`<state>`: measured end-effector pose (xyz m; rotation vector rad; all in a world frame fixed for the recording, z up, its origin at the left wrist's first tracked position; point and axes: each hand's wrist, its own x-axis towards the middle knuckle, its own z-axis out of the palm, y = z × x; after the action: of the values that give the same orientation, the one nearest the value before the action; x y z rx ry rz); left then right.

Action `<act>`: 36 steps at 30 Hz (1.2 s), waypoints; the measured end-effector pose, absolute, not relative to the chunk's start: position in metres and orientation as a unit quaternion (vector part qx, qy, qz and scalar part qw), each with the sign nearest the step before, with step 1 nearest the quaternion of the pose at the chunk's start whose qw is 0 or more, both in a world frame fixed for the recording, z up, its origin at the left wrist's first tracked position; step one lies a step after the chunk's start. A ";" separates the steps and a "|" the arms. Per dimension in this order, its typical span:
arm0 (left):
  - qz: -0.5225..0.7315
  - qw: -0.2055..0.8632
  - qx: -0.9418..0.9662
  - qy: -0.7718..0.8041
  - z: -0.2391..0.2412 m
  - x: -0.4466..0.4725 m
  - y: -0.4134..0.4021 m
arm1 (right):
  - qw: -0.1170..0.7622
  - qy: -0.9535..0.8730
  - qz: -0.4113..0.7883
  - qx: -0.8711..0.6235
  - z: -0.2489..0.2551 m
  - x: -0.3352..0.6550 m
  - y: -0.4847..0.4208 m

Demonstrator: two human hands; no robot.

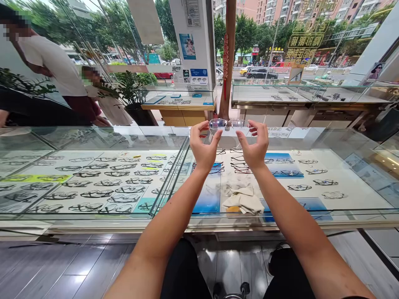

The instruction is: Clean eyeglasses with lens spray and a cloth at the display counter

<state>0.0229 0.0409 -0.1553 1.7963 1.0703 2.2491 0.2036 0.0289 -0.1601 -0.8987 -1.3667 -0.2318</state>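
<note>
Both my hands hold up one pair of eyeglasses with clear lenses and a thin frame, above the far part of the glass counter. My left hand has its fingers closed on the left side of the glasses. On the opposite side, my right hand pinches them near the right lens. The lenses face away from me, level and held at arm's length. Below and between my forearms, a crumpled cream cloth lies on the counter, with something orange under its edge.
Inside the glass case, rows of eyeglasses are laid out, some on blue display boards. People stand beyond the counter at the left. A potted plant, a wooden post and more display cases are farther back.
</note>
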 end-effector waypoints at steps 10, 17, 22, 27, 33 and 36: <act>0.731 0.006 0.584 0.354 -0.152 0.021 0.038 | 0.681 -0.612 -0.068 -0.395 -0.161 0.203 0.029; 0.735 0.007 0.588 0.337 -0.155 0.023 0.040 | 0.674 -0.613 -0.068 -0.407 -0.161 0.203 0.027; 0.732 0.063 0.588 0.338 -0.159 0.024 0.043 | 0.666 -0.614 -0.104 -0.411 -0.161 0.202 0.026; 0.731 0.120 0.587 0.327 -0.163 0.025 0.048 | 0.666 -0.624 -0.111 -0.394 -0.162 0.202 0.027; 0.727 0.129 0.597 0.313 -0.168 0.026 0.053 | 0.655 -0.626 -0.117 -0.406 -0.163 0.201 0.026; 0.731 0.108 0.599 0.310 -0.169 0.026 0.053 | 0.663 -0.630 -0.112 -0.388 -0.163 0.200 0.027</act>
<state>0.0261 0.0533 -0.1689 1.7620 0.9124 2.1502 0.2005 0.0266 -0.1633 -0.8775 -1.4237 -0.2524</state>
